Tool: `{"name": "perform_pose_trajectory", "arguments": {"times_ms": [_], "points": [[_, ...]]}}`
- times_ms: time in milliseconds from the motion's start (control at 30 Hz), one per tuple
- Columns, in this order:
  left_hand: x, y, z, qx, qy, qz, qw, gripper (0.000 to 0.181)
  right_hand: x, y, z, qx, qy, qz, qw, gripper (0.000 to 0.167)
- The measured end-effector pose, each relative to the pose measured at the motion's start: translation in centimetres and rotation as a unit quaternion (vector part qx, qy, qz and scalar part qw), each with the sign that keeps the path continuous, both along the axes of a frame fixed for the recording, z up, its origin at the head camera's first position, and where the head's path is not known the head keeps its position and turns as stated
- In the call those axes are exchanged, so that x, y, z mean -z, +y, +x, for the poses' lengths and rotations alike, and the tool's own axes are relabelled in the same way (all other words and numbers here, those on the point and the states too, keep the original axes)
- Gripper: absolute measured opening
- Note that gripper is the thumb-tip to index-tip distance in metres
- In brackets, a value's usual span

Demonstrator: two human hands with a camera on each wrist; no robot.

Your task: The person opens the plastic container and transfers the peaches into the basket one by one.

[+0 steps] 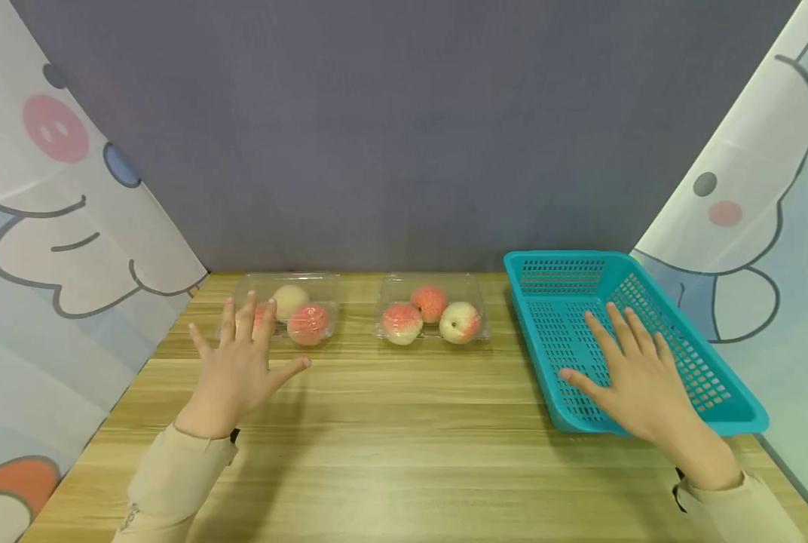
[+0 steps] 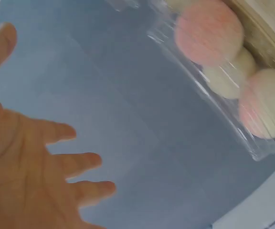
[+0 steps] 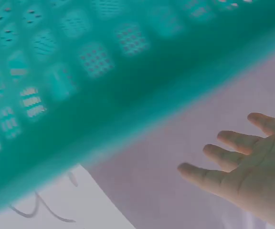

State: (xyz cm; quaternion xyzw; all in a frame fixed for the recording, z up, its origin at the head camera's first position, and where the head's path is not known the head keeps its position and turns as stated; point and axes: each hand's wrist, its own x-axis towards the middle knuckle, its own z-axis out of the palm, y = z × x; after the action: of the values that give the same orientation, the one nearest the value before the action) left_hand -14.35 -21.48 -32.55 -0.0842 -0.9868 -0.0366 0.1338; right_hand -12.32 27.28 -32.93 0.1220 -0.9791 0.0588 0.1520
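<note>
A grey backdrop [image 1: 404,136] is standing behind my workspace, with cartoon-printed panels [image 1: 99,207] flanking it on the left and right. Below, a wooden table [image 1: 404,452] is stretching across the scene. On its right side a teal basket [image 1: 553,339] is sitting, its perforated floor and walls showing. Two clear boxes [image 1: 460,289] are resting apart, side by side, near the backdrop, one on the left and one in the middle. My left hand [image 1: 236,373] is hovering before the left box, fingers splayed wide and, from above, partly covering it. My right hand [image 1: 641,385] is hovering over the basket, its fingers also spreading wide. Inside the boxes, peaches [image 1: 429,304] are lying: in the middle box, a reddish one is sitting behind two pale-and-red ones; in the left box, a pale one is sitting behind a red one, a third partly hiding behind my fingers.
</note>
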Motion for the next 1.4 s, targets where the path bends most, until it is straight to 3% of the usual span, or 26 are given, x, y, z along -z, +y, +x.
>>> {"name": "perform_pose_trajectory", "arguments": {"times_ms": [200, 300, 367, 467, 533, 700, 833, 1000, 1133, 1267, 1300, 1400], "points": [[0.7, 1.7, 2.0, 0.054, 0.096, 0.009, 0.9939, 0.08, -0.6, -1.7, 2.4, -0.036, 0.052, -0.032, 0.9975, 0.082], [1.5, 2.3, 2.8, 0.104, 0.144, 0.057, 0.9825, 0.069, -0.4, -2.6, 3.5, -0.054, 0.075, -0.045, 0.9947, 0.077], [2.0, 2.7, 3.3, 0.135, 0.156, 0.105, 0.9728, 0.06, -0.2, -3.1, 4.1, -0.065, 0.088, -0.051, 0.9927, 0.074], [2.8, 3.0, 4.2, 0.162, 0.145, 0.175, 0.9603, 0.051, 0.1, -3.8, 5.0, -0.079, 0.105, -0.061, 0.9895, 0.069], [3.3, 3.3, 4.6, 0.164, 0.13, 0.213, 0.9545, 0.049, 0.2, -4.4, 5.5, -0.083, 0.112, -0.066, 0.9881, 0.066], [4.6, 4.1, 4.6, 0.172, 0.089, 0.286, 0.9384, 0.039, 0.8, -5.8, 5.9, -0.115, 0.131, -0.059, 0.9829, 0.057], [5.1, 5.1, 3.8, 0.179, 0.015, 0.345, 0.9211, 0.032, 1.4, -7.0, 5.6, -0.142, 0.121, -0.05, 0.9812, 0.053], [5.2, 6.4, 1.9, 0.177, -0.069, 0.404, 0.8946, 0.03, 0.9, -8.0, 4.1, -0.154, 0.057, -0.068, 0.9841, 0.049], [5.1, 7.4, 0.0, 0.163, -0.131, 0.464, 0.8609, 0.033, -0.5, -8.3, 2.6, -0.157, 0.001, -0.093, 0.9832, 0.044], [5.6, 7.7, -2.3, 0.147, -0.187, 0.51, 0.8265, 0.042, -2.0, -9.4, 1.3, -0.148, -0.026, -0.057, 0.987, 0.045], [5.8, 7.8, -2.9, 0.142, -0.199, 0.511, 0.8238, 0.044, -2.3, -9.8, 0.9, -0.15, -0.03, -0.044, 0.9872, 0.046], [6.3, 7.8, -4.6, 0.128, -0.226, 0.501, 0.8258, 0.053, -3.2, -11.2, -0.8, -0.162, -0.042, -0.007, 0.9858, 0.048]]}}
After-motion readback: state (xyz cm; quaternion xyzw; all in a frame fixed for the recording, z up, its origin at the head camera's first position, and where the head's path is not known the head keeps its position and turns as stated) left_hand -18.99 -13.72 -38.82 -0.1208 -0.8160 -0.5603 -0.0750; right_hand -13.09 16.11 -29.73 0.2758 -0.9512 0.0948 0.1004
